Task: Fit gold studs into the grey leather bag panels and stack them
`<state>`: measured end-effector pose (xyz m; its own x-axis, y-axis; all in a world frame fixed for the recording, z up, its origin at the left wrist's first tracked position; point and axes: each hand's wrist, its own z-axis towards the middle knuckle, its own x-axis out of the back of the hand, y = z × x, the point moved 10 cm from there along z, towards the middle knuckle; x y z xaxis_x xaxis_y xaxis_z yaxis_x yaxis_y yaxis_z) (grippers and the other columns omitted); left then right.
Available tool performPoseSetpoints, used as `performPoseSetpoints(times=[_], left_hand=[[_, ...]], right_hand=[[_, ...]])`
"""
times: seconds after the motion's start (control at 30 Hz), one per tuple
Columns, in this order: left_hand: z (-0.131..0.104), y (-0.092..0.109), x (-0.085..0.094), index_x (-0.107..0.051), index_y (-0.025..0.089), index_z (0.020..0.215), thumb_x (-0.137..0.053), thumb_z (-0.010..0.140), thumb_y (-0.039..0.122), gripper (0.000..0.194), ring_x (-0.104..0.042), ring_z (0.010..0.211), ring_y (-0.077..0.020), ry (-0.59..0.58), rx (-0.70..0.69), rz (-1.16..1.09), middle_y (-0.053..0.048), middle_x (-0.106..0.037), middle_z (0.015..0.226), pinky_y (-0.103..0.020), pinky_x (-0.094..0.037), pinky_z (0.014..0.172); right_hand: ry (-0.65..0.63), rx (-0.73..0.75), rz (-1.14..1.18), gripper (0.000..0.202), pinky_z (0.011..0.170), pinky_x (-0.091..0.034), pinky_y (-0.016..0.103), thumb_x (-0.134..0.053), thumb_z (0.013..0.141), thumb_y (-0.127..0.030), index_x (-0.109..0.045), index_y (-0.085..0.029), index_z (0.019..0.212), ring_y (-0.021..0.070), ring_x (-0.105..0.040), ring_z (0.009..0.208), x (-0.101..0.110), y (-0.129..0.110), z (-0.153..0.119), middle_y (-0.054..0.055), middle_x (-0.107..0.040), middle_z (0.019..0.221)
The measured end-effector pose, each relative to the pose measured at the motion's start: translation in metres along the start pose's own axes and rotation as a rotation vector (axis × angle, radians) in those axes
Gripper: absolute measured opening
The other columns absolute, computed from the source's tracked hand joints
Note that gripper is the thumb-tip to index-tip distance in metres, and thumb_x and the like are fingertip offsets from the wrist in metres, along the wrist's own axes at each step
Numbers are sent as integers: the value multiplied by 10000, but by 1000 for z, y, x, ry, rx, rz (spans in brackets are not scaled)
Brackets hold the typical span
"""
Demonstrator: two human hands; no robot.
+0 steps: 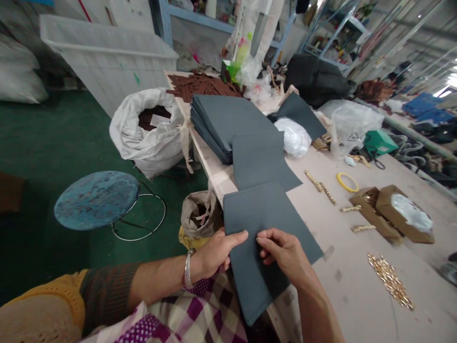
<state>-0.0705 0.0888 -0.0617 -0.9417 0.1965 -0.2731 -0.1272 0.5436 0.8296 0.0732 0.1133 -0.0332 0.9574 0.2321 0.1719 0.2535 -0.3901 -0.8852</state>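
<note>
A dark grey-blue panel [264,209] lies over the table's near edge, its lower part hanging toward my lap. My left hand [223,247] grips the panel's left edge, thumb on top and fingers underneath. With thumb and forefinger together, my right hand [280,247] pinches a tiny gold-coloured metal piece [257,238] against the panel's face. Its exact kind is too small to make out. Another grey-blue panel [260,159] lies just beyond, beside a thick stack of such panels [232,119]. To the right is a pile of small gold metal pieces [389,281].
Cardboard boxes [407,214], rows of gold pieces [319,186] and a yellow tape roll [347,182] sit on the table's right. Brown strips [203,85] lie at the far end. A round stool [98,200], white sack [146,138] and large bin [107,52] stand left.
</note>
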Motion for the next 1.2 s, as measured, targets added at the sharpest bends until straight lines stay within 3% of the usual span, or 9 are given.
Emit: performPoseSetpoints(times=[0.27,0.37,0.43,0.5,0.6,0.67,0.8,1.03,1.2], left_hand=[[-8,7,-1,-651,160,805,-555,768,632,483,-435,408,-97,-18,-16,136,22,-564,554,-210,-317,359],[-11,29,-10,-679,188,888,-540,807,570,414,-588,596,-182,-50,-147,296,-25,-671,697,-261,-460,477],[-16,57,-33,-674,210,1034,-461,876,473,374,-645,870,-233,-120,-377,508,-45,-718,924,-312,-545,724],[-24,76,-66,-630,233,1162,-410,899,324,355,-596,1099,-224,-238,-587,675,-33,-681,1143,-345,-479,975],[-26,70,-118,-528,207,1293,-433,747,81,569,-531,1223,-184,-394,-745,987,-40,-557,1357,-330,-395,1085],[-20,55,-145,-468,158,1342,-426,640,23,716,-567,1187,-210,-435,-813,1236,-84,-539,1371,-366,-463,1029],[-11,26,-175,-440,79,1361,-368,681,0,688,-660,1017,-289,-487,-857,1411,-175,-586,1293,-480,-562,853],[-12,6,-179,-427,54,1378,-339,631,-53,760,-583,1187,-251,-505,-921,1637,-187,-456,1451,-402,-509,976],[-10,5,-177,-476,104,1361,-360,638,-37,745,-580,1197,-216,-501,-952,1647,-127,-518,1415,-342,-499,997]], right_hand=[[124,63,-26,235,395,-426,186,-660,750,-346,-529,-189,866,104,-550,466,0,-11,-10,-73,-546,584],[240,196,-187,249,476,-427,203,-687,747,-361,-562,-188,874,109,-548,531,18,-26,-21,-61,-558,604],[383,288,-335,289,553,-433,221,-710,738,-404,-595,-182,884,114,-541,582,41,-32,-33,-43,-585,639],[512,343,-435,292,611,-447,243,-694,749,-427,-620,-183,892,133,-549,632,66,-29,-48,-15,-620,698],[626,393,-491,194,692,-482,294,-614,786,-381,-639,-189,789,176,-570,702,96,-13,-67,35,-667,759],[687,386,-490,196,698,-499,314,-543,812,-339,-633,-189,725,188,-576,695,113,3,-78,53,-681,751],[817,287,-505,216,674,-510,300,-488,828,-295,-668,-177,824,190,-598,707,155,32,-102,53,-707,805],[1095,-149,-749,345,827,-450,334,-444,853,-265,-670,-116,1068,241,-641,882,281,79,-158,148,-691,993],[1044,-331,-942,328,875,-423,313,-426,891,-207,-684,-117,1073,236,-638,967,314,92,-152,170,-681,1050]])
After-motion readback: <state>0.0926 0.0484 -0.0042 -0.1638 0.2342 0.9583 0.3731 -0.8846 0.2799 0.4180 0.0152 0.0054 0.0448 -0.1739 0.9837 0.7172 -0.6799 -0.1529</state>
